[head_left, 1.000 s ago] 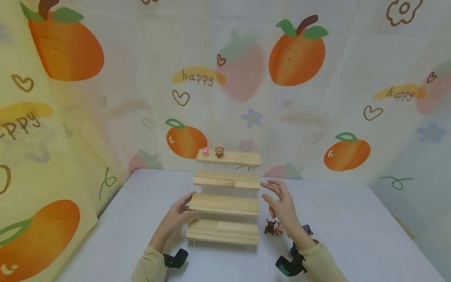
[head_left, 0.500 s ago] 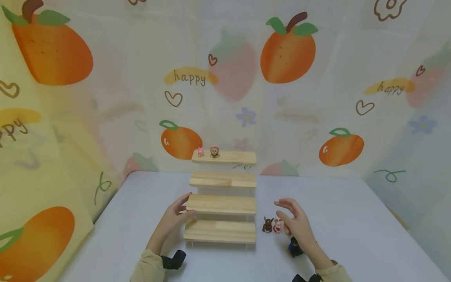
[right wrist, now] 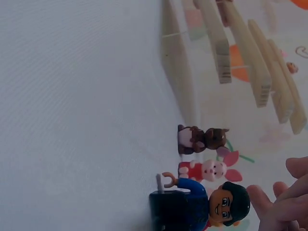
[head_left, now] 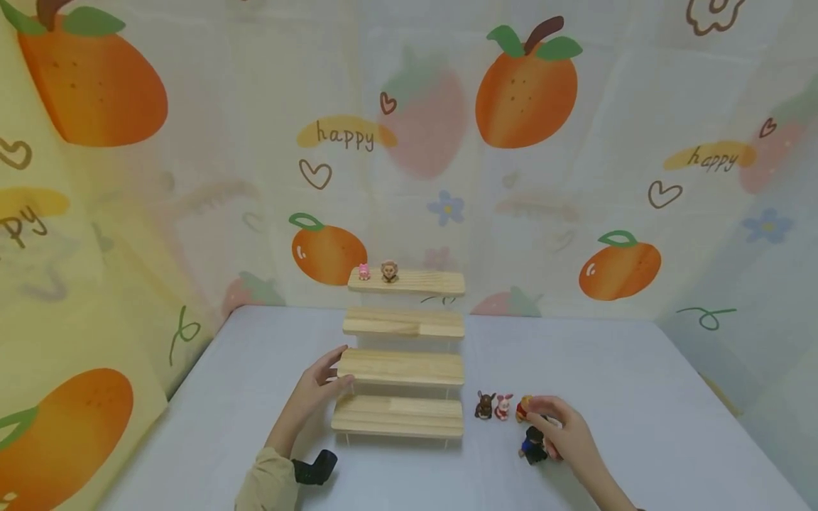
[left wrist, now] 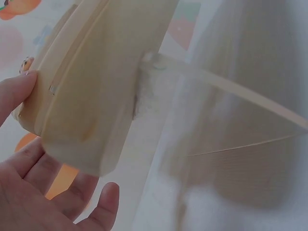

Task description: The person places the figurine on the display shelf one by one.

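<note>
A tiered wooden display shelf [head_left: 401,367] stands on the table. My left hand [head_left: 311,392] grips the left end of its third board down, thumb on one side and fingers on the other, as the left wrist view shows [left wrist: 29,192]. My right hand [head_left: 571,433] is over the figurines right of the shelf, fingers bent and parted, fingertips right at a small yellow-and-red figurine [head_left: 522,408]. Beside that stand a pink piglet figurine [head_left: 503,407] and a brown animal figurine [head_left: 484,405]. A dark-haired toy man in blue [right wrist: 195,204] stands nearer, below my right fingers.
On the top board sit a small pink figurine [head_left: 363,271] and a brown-maned figurine [head_left: 389,271]. A white cloth covers the table [head_left: 607,369]. Behind it hangs a fruit-patterned curtain [head_left: 543,213].
My right hand has moved away from the shelf's right side, down and rightward to the figurines. The left hand stays at the shelf's left end. The head view has shifted slightly.
</note>
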Demonstrator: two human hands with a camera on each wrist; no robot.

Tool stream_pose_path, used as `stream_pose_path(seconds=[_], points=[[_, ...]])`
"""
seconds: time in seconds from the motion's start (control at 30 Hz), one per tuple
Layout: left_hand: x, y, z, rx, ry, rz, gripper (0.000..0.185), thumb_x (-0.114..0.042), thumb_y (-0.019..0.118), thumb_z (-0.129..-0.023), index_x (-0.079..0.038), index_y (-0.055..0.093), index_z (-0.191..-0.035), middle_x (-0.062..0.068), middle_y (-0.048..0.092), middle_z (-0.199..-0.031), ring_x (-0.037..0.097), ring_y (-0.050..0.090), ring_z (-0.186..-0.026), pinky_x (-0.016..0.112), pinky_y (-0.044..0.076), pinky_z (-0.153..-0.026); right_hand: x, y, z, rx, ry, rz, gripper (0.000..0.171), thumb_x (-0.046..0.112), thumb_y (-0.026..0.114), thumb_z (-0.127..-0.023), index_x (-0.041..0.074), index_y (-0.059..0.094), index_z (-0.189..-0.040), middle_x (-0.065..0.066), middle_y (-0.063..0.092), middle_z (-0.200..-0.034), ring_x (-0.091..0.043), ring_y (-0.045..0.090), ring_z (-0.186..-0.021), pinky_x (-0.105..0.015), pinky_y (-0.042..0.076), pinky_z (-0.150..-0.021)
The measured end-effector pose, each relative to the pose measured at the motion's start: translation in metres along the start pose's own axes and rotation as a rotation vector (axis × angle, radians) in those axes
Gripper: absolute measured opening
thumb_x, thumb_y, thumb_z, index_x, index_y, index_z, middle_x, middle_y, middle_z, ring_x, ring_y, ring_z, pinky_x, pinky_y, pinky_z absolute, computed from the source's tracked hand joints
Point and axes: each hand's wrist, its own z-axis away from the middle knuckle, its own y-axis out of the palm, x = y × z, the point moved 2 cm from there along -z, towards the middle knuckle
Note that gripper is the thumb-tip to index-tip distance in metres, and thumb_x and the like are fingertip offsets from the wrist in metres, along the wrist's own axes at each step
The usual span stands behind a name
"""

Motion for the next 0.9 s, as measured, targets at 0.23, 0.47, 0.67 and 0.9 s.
stream_pose_path(seconds=[0.23, 0.47, 0.67, 0.9], points=[[0.016, -0.002, -0.005, -0.020, 0.007, -0.028, 0.063, -0.012, 0.066, -0.082, -0.001, 0.036, -0.135, 0.021, 0.037, -0.134, 0.026, 0.051, -0.099, 0.033, 0.041, -0.082, -0.003, -0.004, 0.006, 0.072, 0.021, 0.127, 0.030, 0.012, 0.065, -0.082, -0.003, 0.058, -0.107, -0.016, 0.060, -0.103, -0.014, 0.041, -0.037, -0.027, 0.037, -0.035], [0.021, -0.002, -0.004, -0.038, -0.010, -0.041, 0.063, -0.015, 0.068, -0.080, -0.003, 0.038, -0.134, 0.019, 0.038, -0.134, 0.028, 0.052, -0.099, 0.035, 0.041, -0.083, -0.006, -0.005, 0.010, 0.167, 0.011, 0.232, 0.035, 0.003, 0.066, -0.077, -0.003, 0.056, -0.110, -0.015, 0.059, -0.102, -0.016, 0.045, -0.039, -0.028, 0.039, -0.036], [0.020, 0.000, -0.005, -0.045, -0.011, -0.061, 0.063, -0.018, 0.069, -0.080, -0.004, 0.040, -0.134, 0.019, 0.039, -0.134, 0.027, 0.052, -0.099, 0.037, 0.041, -0.084, -0.009, -0.004, 0.012, 0.192, -0.043, 0.274, 0.039, -0.011, 0.060, -0.073, -0.002, 0.056, -0.111, -0.022, 0.057, -0.103, -0.015, 0.046, -0.038, -0.029, 0.040, -0.034], [0.020, 0.000, -0.005, -0.037, 0.008, -0.048, 0.063, -0.015, 0.067, -0.081, -0.002, 0.037, -0.134, 0.021, 0.038, -0.133, 0.027, 0.052, -0.097, 0.035, 0.042, -0.081, -0.008, -0.002, 0.013, 0.187, -0.034, 0.336, 0.039, -0.014, 0.058, -0.074, 0.001, 0.056, -0.110, -0.018, 0.058, -0.094, -0.014, 0.046, -0.036, -0.030, 0.041, -0.035]])
